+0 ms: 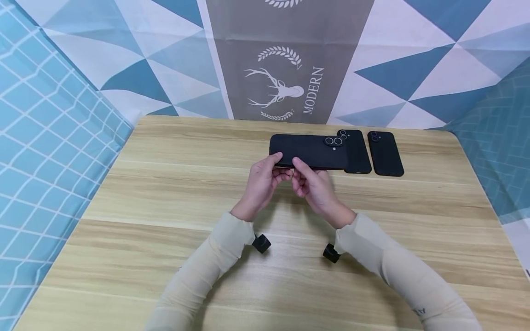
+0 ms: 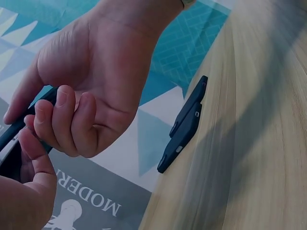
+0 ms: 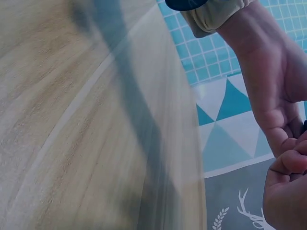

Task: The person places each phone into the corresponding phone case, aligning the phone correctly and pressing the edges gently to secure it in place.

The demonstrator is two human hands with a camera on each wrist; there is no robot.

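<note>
Both hands hold up a black phone (image 1: 304, 151), its back and two ringed camera lenses facing the head camera. My left hand (image 1: 262, 178) grips the near long edge at the left, thumb on the back and fingers curled below. My right hand (image 1: 318, 189) pinches the same edge near its middle, with its thumb on the back too. The fingertips of both hands meet just under that edge. In the left wrist view a pale strip shows along the phone's edge (image 2: 10, 145). The phone's underside is mostly hidden by the hands.
Two more black phones, one partly covered in the head view (image 1: 359, 158) and one beside it (image 1: 386, 154), lie lens side up on the wooden table (image 1: 165, 193). A patterned cloth (image 1: 174, 55) hangs behind. Small black wrist cameras sit under both sleeves.
</note>
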